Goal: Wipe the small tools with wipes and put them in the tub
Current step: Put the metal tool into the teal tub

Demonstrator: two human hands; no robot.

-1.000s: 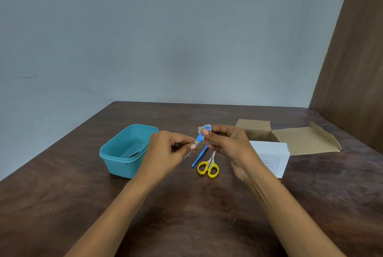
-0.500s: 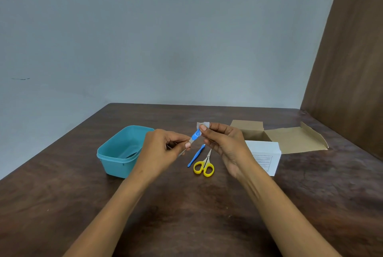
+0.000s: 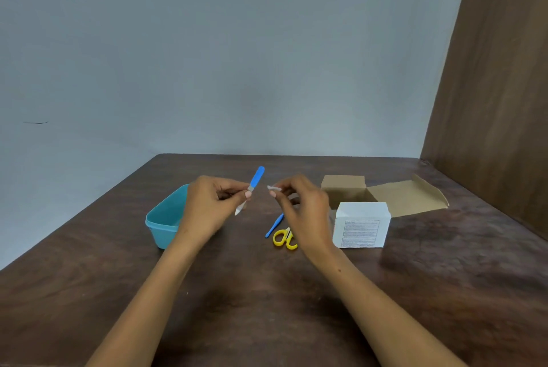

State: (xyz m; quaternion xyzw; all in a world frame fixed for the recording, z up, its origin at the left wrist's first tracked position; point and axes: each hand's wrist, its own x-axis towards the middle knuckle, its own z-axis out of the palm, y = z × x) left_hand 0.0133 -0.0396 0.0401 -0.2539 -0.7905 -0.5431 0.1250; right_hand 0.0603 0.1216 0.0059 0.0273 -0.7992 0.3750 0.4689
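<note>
My left hand (image 3: 207,206) pinches a small tool with a blue handle and a pale metal blade (image 3: 255,181) near its middle, blue end pointing up. My right hand (image 3: 302,209) pinches a small crumpled white wipe (image 3: 273,188) a short way to the right of the tool, not touching it. The teal tub (image 3: 161,220) stands on the table behind my left hand, partly hidden by it. On the table below my right hand lie a blue tool (image 3: 274,226) and yellow-handled scissors (image 3: 283,239), both partly covered by the hand.
A white wipe box with printed text (image 3: 360,229) stands right of the scissors. Behind it sits an opened brown cardboard box (image 3: 385,196) with its flap spread to the right. A brown wooden panel (image 3: 498,100) rises along the table's right edge.
My right hand has pulled the wipe off the blue end of the tool and moved away to the right. The tool now stands more upright in my left hand.
</note>
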